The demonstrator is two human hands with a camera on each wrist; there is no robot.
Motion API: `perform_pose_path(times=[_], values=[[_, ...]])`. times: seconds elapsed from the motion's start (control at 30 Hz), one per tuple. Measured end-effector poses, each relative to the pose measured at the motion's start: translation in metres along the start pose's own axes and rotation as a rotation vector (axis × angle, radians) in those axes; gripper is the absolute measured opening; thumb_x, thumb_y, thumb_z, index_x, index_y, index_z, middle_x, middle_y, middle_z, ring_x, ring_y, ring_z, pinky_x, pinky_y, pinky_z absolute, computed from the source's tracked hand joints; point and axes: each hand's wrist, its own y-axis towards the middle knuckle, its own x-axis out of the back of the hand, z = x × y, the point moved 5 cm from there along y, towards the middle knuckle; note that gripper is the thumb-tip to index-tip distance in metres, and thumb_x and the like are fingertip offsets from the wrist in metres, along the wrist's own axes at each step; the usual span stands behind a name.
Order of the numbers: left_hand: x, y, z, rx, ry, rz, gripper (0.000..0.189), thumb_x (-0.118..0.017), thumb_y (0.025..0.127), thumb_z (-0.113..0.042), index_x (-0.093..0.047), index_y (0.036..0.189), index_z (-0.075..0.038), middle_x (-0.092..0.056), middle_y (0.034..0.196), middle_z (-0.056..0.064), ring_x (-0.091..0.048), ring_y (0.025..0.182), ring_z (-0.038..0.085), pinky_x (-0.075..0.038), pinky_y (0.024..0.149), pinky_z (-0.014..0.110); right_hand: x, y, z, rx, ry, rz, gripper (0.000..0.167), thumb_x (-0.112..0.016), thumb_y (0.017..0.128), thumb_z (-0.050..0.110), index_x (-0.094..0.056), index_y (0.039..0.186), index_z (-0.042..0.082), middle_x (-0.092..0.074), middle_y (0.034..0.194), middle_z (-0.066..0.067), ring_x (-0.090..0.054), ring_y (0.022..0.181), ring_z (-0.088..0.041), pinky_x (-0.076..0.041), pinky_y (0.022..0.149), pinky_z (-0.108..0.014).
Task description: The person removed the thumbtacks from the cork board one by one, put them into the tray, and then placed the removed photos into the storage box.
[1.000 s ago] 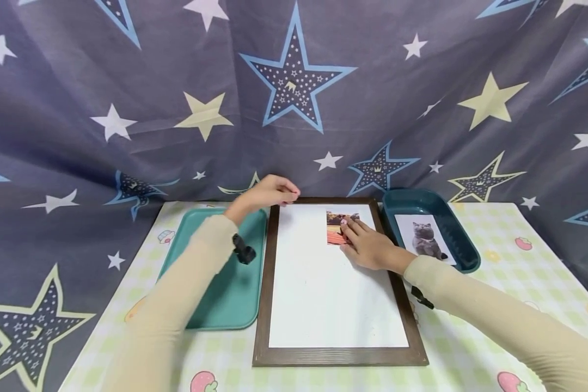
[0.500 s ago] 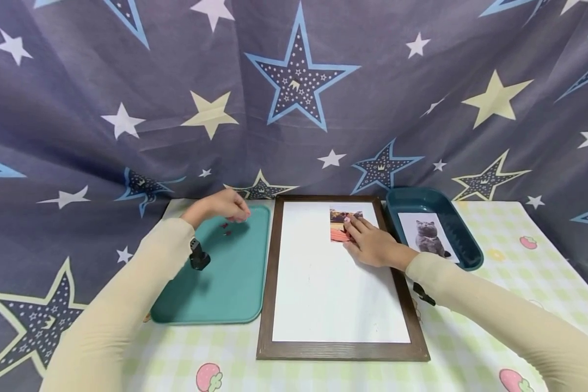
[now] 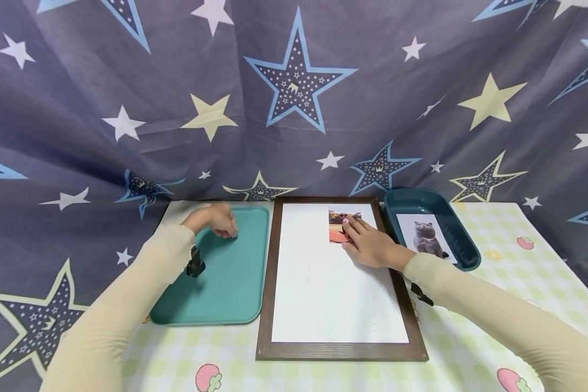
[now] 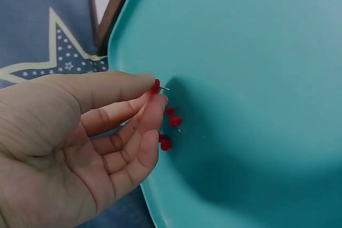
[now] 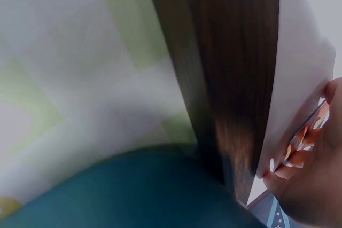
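Over the far end of the green tray, my left hand pinches a red push pin between thumb and fingers, its metal point sticking out. Two more red push pins, one a full pin and the other a partly hidden pin, lie in the tray just past the fingertips. My right hand presses a colourful photo flat against the upper right of a white board with a brown frame. The fingers cover the photo's right part.
Right of the board stands a dark teal bin with a cat picture in it. A checked cloth covers the table. Behind hangs a starry curtain.
My left hand has moved left from the board's top left corner to the tray, then down to the pins and pinched one. My right hand stays on the photo.
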Motion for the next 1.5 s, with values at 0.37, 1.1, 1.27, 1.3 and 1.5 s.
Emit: perform_pose_path(times=[0.37,1.1,1.27,1.3,1.5], values=[[-0.007,0.007,0.004,-0.022,0.035,0.012,0.015,-0.068,0.09,-0.008,-0.075,0.081,0.001,-0.062,0.062,-0.003,-0.053,0.059,0.008,-0.051,0.06,0.024,-0.003,0.001,-0.003,0.006,0.015,0.007,0.068,-0.037,0.109,0.044,-0.025,0.16,-0.001,-0.018,0.168,-0.023,-0.019,0.155,-0.045,-0.028,0.124,-0.057],[-0.018,0.029,-0.075,-0.109,-0.666,-0.204,0.037,-0.056,0.101,-0.011,-0.058,0.131,0.01,-0.068,0.117,0.026,-0.069,0.098,0.028,-0.058,0.098,0.043,0.015,0.004,-0.001,0.025,0.042,0.105,0.068,-0.046,0.108,0.042,-0.031,0.158,-0.002,-0.026,0.163,-0.029,-0.03,0.149,-0.051,-0.037,0.116,-0.062],[-0.037,0.049,-0.117,-0.01,-1.134,-0.076,0.049,-0.051,0.103,-0.009,-0.043,0.148,0.009,-0.048,0.149,0.031,-0.054,0.135,0.037,-0.046,0.115,0.042,0.021,0.007,-0.008,-0.02,0.06,0.155,0.067,-0.049,0.106,0.044,-0.035,0.158,0.004,-0.028,0.163,-0.028,-0.033,0.148,-0.05,-0.037,0.116,-0.063],[-0.041,0.053,-0.123,0.018,-1.195,-0.056,0.05,-0.05,0.104,-0.01,-0.041,0.15,0.008,-0.046,0.151,0.031,-0.051,0.139,0.038,-0.045,0.116,0.042,0.022,0.008,-0.009,-0.025,0.061,0.16,0.066,-0.049,0.106,0.043,-0.036,0.158,0.005,-0.029,0.163,-0.028,-0.033,0.148,-0.049,-0.037,0.116,-0.063],[-0.058,0.082,-0.147,0.139,-1.332,0.011,0.052,-0.052,0.103,-0.017,-0.042,0.15,0.006,-0.045,0.149,0.032,-0.049,0.139,0.043,-0.045,0.116,0.047,0.024,0.011,-0.01,-0.046,0.077,0.189,0.068,-0.051,0.105,0.044,-0.033,0.16,0.009,-0.028,0.164,-0.026,-0.034,0.148,-0.047,-0.036,0.117,-0.063]])
